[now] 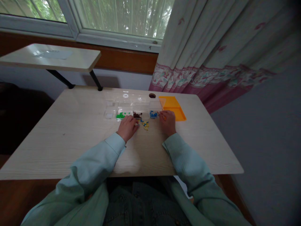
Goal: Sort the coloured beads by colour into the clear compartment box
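A small pile of yellow and blue pieces [145, 125] lies loose on the table between my hands. My left hand [128, 127] rests at the pile's left side, its fingers bent and the thumb apart from the forefinger. My right hand [168, 121] is closed in a pinch beside the blue pieces [153, 114] in a clear compartment; whatever its fingertips hold is too small to make out. Green pieces [120, 115] and dark brown pieces [137, 115] sit in other compartments of the clear plastic box [124, 106].
An orange tray [180, 114] lies right of the clear box, partly behind my right hand. A round hole [152, 95] pierces the pale table [82, 135] near its back edge. A raised shelf [77, 59] stands at the back left; a curtain [188, 56] hangs behind the right side.
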The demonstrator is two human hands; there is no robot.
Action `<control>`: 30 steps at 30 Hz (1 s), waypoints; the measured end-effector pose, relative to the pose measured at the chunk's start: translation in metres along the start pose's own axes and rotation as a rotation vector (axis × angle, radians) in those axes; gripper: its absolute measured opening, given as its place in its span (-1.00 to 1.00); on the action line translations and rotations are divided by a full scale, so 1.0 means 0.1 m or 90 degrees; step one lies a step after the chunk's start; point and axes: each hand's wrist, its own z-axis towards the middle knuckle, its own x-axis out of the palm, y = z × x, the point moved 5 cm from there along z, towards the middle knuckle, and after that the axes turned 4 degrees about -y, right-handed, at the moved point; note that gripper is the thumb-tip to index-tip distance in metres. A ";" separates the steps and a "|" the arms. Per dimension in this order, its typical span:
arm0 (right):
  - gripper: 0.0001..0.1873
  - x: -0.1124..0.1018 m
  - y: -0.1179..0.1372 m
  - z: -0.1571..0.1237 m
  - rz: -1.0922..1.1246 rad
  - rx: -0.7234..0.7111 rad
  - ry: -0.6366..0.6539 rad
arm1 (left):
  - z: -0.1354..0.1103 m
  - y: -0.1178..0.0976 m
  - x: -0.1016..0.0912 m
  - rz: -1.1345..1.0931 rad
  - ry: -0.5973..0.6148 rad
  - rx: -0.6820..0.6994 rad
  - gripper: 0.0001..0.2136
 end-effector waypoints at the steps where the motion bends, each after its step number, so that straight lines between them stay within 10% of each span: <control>1: -0.69 0.00 0.00 0.00 0.002 -0.003 0.001 | 0.00 0.00 0.00 -0.002 0.003 0.000 -0.83; 20: -0.72 -0.04 0.12 -0.01 -0.014 -0.029 0.002 | 0.02 -0.12 0.03 0.070 0.005 0.065 -0.87; 30: -0.71 0.09 0.79 -0.29 0.126 -0.287 0.175 | 0.04 -0.07 -0.10 -0.131 -0.093 -0.003 -0.81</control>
